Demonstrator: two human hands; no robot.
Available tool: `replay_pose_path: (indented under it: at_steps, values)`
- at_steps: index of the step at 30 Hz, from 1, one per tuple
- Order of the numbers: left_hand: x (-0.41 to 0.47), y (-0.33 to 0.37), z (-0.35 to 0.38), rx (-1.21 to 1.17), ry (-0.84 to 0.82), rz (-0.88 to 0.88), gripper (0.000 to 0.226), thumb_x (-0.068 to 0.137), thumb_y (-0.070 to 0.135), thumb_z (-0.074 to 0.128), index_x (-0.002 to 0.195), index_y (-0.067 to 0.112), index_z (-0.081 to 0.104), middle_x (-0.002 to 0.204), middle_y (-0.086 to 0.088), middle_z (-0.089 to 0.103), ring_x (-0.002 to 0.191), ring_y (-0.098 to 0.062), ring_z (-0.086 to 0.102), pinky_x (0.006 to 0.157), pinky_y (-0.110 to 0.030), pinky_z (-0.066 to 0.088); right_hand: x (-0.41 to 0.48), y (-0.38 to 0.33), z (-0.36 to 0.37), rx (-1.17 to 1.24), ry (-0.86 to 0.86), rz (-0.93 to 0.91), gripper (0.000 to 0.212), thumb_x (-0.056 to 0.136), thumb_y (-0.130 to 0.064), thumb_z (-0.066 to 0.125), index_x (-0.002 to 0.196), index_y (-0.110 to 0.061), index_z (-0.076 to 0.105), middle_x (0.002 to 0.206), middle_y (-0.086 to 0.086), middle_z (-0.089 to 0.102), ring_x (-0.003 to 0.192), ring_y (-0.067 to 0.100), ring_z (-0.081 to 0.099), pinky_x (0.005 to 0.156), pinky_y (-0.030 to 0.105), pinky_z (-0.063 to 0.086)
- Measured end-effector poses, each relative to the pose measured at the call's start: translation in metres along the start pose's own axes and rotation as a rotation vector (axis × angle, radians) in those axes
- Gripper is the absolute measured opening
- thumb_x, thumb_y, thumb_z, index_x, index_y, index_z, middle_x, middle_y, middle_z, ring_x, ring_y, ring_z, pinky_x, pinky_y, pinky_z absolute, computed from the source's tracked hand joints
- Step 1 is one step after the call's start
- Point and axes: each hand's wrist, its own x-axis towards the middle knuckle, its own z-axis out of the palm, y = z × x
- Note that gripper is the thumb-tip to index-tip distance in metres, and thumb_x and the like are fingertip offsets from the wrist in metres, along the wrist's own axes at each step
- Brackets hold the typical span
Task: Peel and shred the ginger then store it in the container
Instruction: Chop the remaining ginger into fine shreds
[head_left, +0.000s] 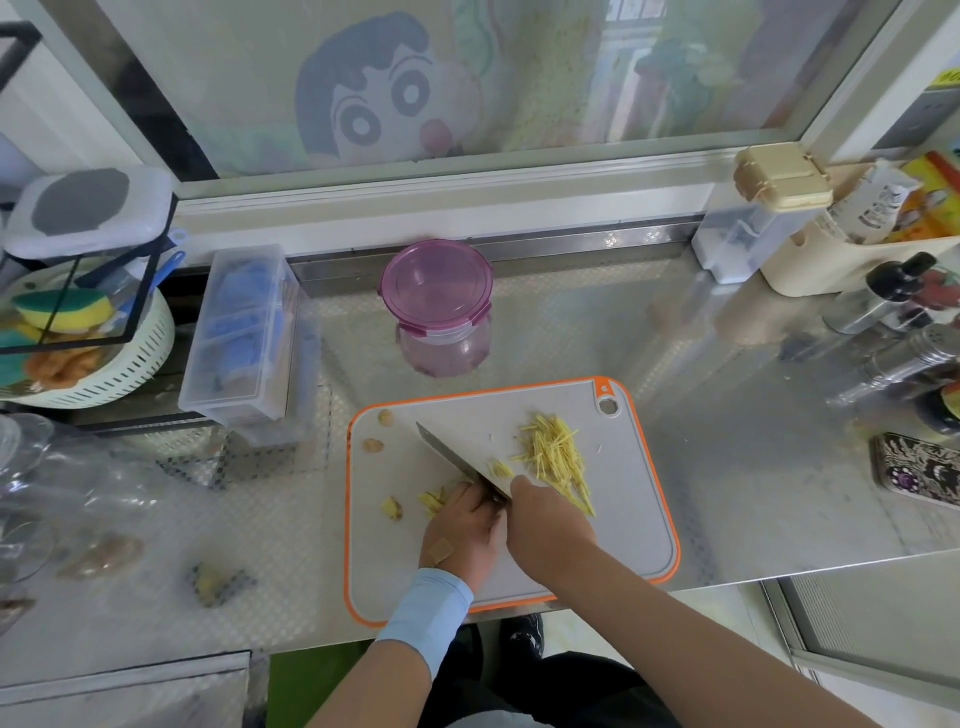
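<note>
Left hand touches right hand, seemingly curled.

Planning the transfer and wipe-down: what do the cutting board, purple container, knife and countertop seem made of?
Cutting board: matte grey, probably plastic, with an orange rim.
Purple container: translucent tinted body, plastic or glass, unclear; clip-on lid looks plastic.
Knife: shiny grey blade, likely steel.
Countertop: reflective, embossed sheet, probably stainless steel.

Quick headcount on your counter
You've got one cutting board, one knife, one lidded container, one pile of ginger shreds near the board's right edge, one clump of ginger slices and three loose ginger bits toward its left edge.
</note>
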Motion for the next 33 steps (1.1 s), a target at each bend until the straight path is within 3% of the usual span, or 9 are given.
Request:
replay_pose_path:
  at_steps: [5,10,13,16,18,22,26,30,33]
  values:
    - [-0.002,-0.005,0.004,0.000,0.017,-0.003,0.025,0.085,0.020,0.048,0.077,0.019,0.071,0.083,0.005,0.066,0.088,-0.015,0.052,0.058,-0.025,0.051,-0.013,0.014,0.007,-0.023,-0.008,0.027,0.011,0.099,-0.015,0.043,0.097,-0.020,0.033,0.082,0.001,0.049,0.067,0.021,0.049,0.046,0.028,0.031]
    - [-0.003,-0.006,0.002,-0.013,-0.031,-0.046,0.025,0.086,0.021,0.046,0.079,0.020,0.070,0.086,0.006,0.064,0.088,-0.014,0.053,0.058,-0.030,0.052,-0.010,0.008,0.009,-0.011,-0.042,0.064,0.013,0.095,-0.009,0.043,0.097,-0.018,0.034,0.080,0.000,0.045,0.074,0.024,0.051,0.058,0.031,0.040]
    - [0.001,-0.004,-0.003,-0.041,-0.067,-0.053,0.025,0.085,0.022,0.047,0.079,0.022,0.071,0.087,0.007,0.066,0.089,-0.013,0.053,0.061,-0.024,0.051,0.001,-0.003,0.003,-0.024,-0.031,0.046,0.015,0.093,-0.006,0.043,0.103,-0.016,0.040,0.087,0.004,0.052,0.077,0.024,0.051,0.058,0.031,0.039]
    - [0.005,-0.008,-0.014,-0.059,-0.124,-0.050,0.014,0.084,0.015,0.061,0.080,0.022,0.073,0.090,0.008,0.067,0.090,-0.014,0.057,0.066,-0.023,0.051,0.012,-0.011,-0.004,-0.040,-0.021,0.013,0.018,0.096,-0.009,0.043,0.113,-0.013,0.046,0.102,0.008,0.061,0.085,0.026,0.057,0.063,0.032,0.041]
    - [0.009,-0.018,-0.031,-0.106,-0.091,-0.138,0.011,0.082,0.009,0.068,0.084,0.019,0.073,0.094,0.007,0.065,0.092,-0.010,0.054,0.076,-0.022,0.048,0.017,-0.009,-0.004,-0.004,-0.015,0.009,0.013,0.099,-0.017,0.043,0.111,-0.013,0.047,0.106,0.009,0.063,0.092,0.027,0.062,0.064,0.031,0.041]
    - [0.011,-0.045,-0.072,-0.241,0.050,-0.389,0.021,0.083,0.000,0.066,0.090,0.019,0.071,0.093,0.006,0.062,0.085,-0.007,0.055,0.079,-0.008,0.041,0.015,0.002,-0.009,0.136,0.037,0.066,0.014,0.101,-0.028,0.042,0.095,-0.016,0.046,0.092,0.005,0.061,0.077,0.021,0.055,0.057,0.030,0.041]
    - [0.013,-0.052,-0.088,-0.311,-0.002,-0.623,0.023,0.091,0.009,0.057,0.100,0.027,0.067,0.096,0.007,0.066,0.081,-0.007,0.061,0.080,-0.024,0.051,-0.001,-0.001,-0.009,0.263,0.050,0.070,0.019,0.100,-0.032,0.044,0.090,-0.016,0.046,0.079,-0.001,0.054,0.066,0.014,0.052,0.051,0.028,0.037]
    - [0.006,-0.059,-0.098,-0.276,0.023,-0.709,0.027,0.096,0.011,0.048,0.108,0.025,0.067,0.106,0.007,0.066,0.100,-0.011,0.059,0.089,-0.023,0.044,-0.017,-0.015,0.008,0.354,-0.036,0.056,0.018,0.097,-0.032,0.049,0.085,-0.018,0.047,0.083,0.002,0.058,0.065,0.014,0.052,0.050,0.027,0.038]
    - [-0.008,-0.068,-0.103,-0.094,-0.140,-0.623,0.028,0.096,0.014,0.049,0.117,0.025,0.064,0.119,0.005,0.055,0.115,-0.018,0.048,0.103,-0.028,0.037,-0.027,-0.027,0.021,0.378,-0.090,0.057,0.017,0.096,-0.029,0.050,0.084,-0.018,0.047,0.083,0.002,0.057,0.064,0.015,0.051,0.051,0.026,0.038]
